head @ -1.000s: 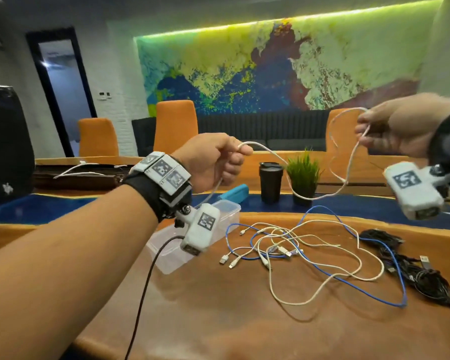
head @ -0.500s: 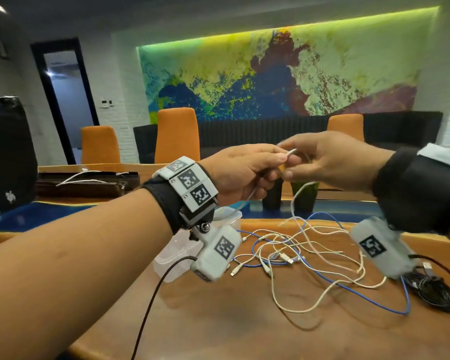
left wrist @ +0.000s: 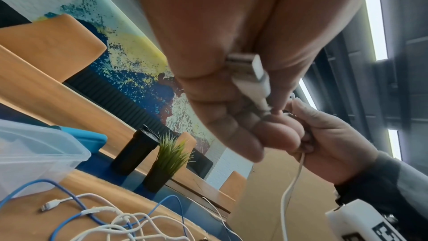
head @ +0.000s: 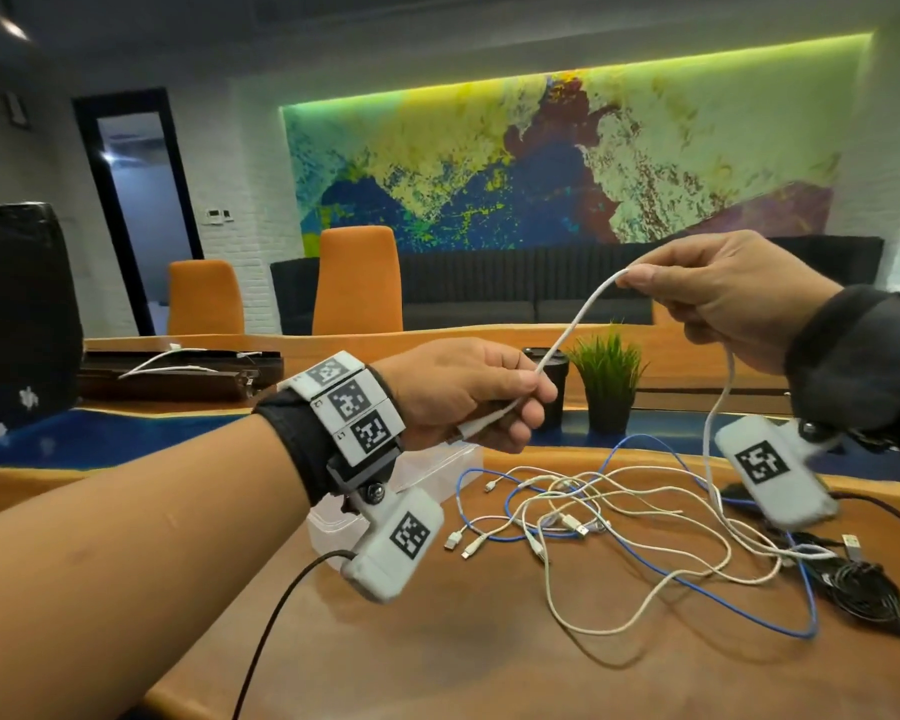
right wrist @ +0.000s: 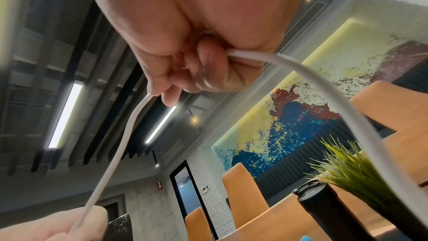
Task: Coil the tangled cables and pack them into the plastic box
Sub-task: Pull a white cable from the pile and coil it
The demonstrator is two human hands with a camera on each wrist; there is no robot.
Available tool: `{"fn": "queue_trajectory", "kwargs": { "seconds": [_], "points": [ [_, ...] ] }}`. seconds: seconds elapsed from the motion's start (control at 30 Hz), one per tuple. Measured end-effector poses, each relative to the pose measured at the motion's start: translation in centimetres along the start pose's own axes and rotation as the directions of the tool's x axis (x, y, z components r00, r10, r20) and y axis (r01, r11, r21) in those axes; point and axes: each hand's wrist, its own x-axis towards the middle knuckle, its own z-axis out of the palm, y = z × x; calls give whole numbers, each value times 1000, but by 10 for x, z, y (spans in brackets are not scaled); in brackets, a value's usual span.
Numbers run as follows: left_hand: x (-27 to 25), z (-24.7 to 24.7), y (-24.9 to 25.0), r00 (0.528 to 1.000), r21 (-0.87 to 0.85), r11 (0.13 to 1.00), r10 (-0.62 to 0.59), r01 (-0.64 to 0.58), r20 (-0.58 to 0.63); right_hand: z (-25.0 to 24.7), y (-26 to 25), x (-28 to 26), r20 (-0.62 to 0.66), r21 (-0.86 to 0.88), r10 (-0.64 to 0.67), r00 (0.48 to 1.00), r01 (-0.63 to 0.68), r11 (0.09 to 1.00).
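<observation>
White cable [head: 572, 335] stretches between hands above the plant [head: 606, 371]: left hand [head: 463, 397] fingers pinch its plug, right hand [head: 718, 298] fingers pinch slack, measuring a loop.

Room is sitting fairly dim overall. A green-yellow LED strip [head: 567, 70] is glowing along the top of the mural [head: 541, 163], washing it w/ colour. Ceiling light bars [right wrist: 66, 115] are blowing out white in the right wrist view; same in the left wrist view at the right edge. The bench [head: 437, 641] is catching a soft sheen and thin cable shadows. Head view is staying sharp in the middle, w/ wide-angle bending at the edges, e.g. the doorway [head: 141, 210] is leaning. Wrist views are looking softer: the near palm is blurring, and the white cable [right wrist: 347, 113] close to the lens is smearing out of focus.
</observation>
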Motion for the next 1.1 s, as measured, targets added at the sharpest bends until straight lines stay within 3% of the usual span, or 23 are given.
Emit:
{"fn": "queue_trajectory", "kwargs": {
  "seconds": [0.1, 0.2, 0.3, 0.37, 0.43, 0.5, 0.57, 0.63, 0.7, 0.83, 0.97, 1.03, 1.1],
  "points": [
    [0, 2, -3, 1000, 17, 1000, -21, 21, -16, 0, 1, -4, -60, 19, -24, 998, 25, 999],
    [2, 7, -12, 983, 5, 1000, -1, 2, -182, -4, 3, -12, -46, 58, -14, 999, 17, 998],
    [9, 6, -17, 887, -68, 995, 32, -71, -460, -11, 6, -27, 156, 52, 57, 986, -66, 997],
    [11, 5, -12, 850, -170, 979, 3, -109, -527, -7, 9, -39, 304, -125, 94, 948, -58, 990],
    [10, 7, -4, 868, -256, 960, -26, -117, -497, 1, 13, -46, 359, -392, 92, 929, 60, 918],
    [6, 9, 3, 907, -308, 946, -38, -103, -419, 8, 20, -47, 298, -525, -15, 954, 178, 832],
    [1, 12, 7, 939, -364, 923, -10, -124, -345, 5, 27, -43, 128, -524, -135, 983, 183, 832],
    [-6, 15, 11, 949, -438, 879, 49, -189, -311, 4, 32, -41, 11, -474, -168, 986, 154, 867],
    [-11, 19, 14, 953, -513, 822, 110, -247, -283, 7, 35, -42, 53, -483, -143, 988, 151, 863],
    [-8, 27, 19, 951, -551, 775, 234, -308, -202, 25, 30, -52, 267, -506, -131, 955, 255, 824],
    [0, 36, 25, 919, -317, 868, 320, -381, -231, 29, 10, -56, 395, -556, -226, 891, 427, 713],
    [3, 39, 26, 884, -5, 914, 392, -407, -254, 23, 0, -54, 407, -562, -286, 867, 485, 670],
    [5, 38, 26, 842, 398, 831, 496, -389, -211, 17, -8, -51, 422, -576, -333, 843, 533, 619]
  ]
}}
